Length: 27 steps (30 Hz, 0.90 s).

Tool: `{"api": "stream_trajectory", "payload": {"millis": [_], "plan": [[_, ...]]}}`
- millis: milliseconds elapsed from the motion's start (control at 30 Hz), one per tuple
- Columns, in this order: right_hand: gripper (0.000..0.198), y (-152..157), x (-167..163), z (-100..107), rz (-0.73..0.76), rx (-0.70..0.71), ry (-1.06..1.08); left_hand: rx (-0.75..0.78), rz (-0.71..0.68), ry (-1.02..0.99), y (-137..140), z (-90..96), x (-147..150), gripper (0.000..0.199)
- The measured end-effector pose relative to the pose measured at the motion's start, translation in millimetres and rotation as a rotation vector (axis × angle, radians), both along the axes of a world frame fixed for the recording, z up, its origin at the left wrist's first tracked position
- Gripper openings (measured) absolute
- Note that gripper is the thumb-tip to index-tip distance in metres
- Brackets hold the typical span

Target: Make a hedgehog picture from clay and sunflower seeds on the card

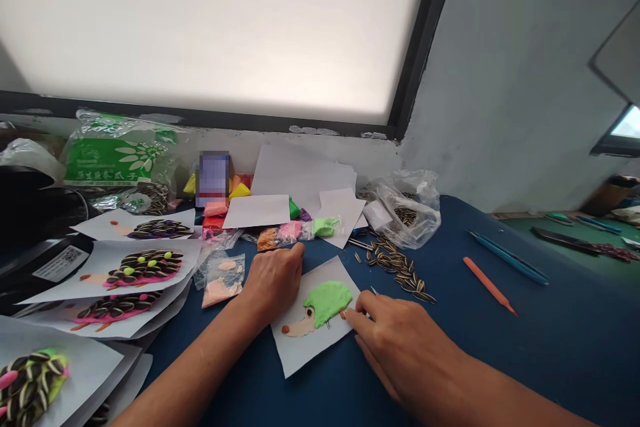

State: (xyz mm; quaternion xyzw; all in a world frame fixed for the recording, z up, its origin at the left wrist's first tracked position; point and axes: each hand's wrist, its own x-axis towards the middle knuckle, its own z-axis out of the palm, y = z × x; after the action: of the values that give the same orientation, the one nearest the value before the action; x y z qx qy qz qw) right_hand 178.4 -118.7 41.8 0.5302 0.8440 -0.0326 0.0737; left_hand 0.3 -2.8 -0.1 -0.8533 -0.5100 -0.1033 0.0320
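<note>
A white paper card (299, 361) lies tilted on the blue table, with a clay hedgehog on it. Its body is flattened light green clay (327, 301); the pale snout (300, 327) ends in a brown nose. My left hand (275, 277) is closed at the card's upper left edge, by the clay packets; its fingertips are hidden. My right hand (387, 330) is closed at the card's right edge, its fingertips at a small orange-brown clay piece (343, 314) under the green body. A thin, pale pointed tip (374, 290) sticks out above this hand, the rest of that tool hidden.
Sunflower seeds (395, 263) lie beyond my right hand, near a clear seed bag (413, 213). An orange tool (490, 285) and a blue pen-like tool (507, 257) lie right. Finished seed hedgehog sheets (145, 267) pile up left. Bagged pale clay (223, 283) sits by my left wrist.
</note>
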Motion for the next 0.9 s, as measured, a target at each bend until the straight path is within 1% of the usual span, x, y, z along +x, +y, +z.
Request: {"api": "stream_trajectory", "payload": {"millis": [133,367,533,600,733,900], "plan": [[0.028,-0.3,0.2,1.1,0.011,0.012,0.006,0.003,0.003,0.0,0.5,-0.4,0.2,0.025],[0.028,0.5,-5.3,4.5,0.022,-0.025,-0.074,-0.009,0.009,0.006,-0.3,1.6,0.2,0.024],[0.025,0.5,-0.3,5.6,0.005,-0.02,0.005,-0.026,0.016,0.012,-1.4,2.4,-0.2,0.025],[0.028,0.8,1.2,4.5,0.01,-0.005,0.001,-0.029,0.018,0.014,-1.4,2.3,-0.3,0.026],[0.042,2.3,0.8,1.6,0.024,0.005,-0.044,-0.046,0.03,-0.006,-0.5,1.9,-0.4,0.026],[0.044,2.9,-1.2,0.0,0.046,0.018,-0.072,-0.069,0.06,-0.071,0.9,2.5,-1.1,0.027]]}}
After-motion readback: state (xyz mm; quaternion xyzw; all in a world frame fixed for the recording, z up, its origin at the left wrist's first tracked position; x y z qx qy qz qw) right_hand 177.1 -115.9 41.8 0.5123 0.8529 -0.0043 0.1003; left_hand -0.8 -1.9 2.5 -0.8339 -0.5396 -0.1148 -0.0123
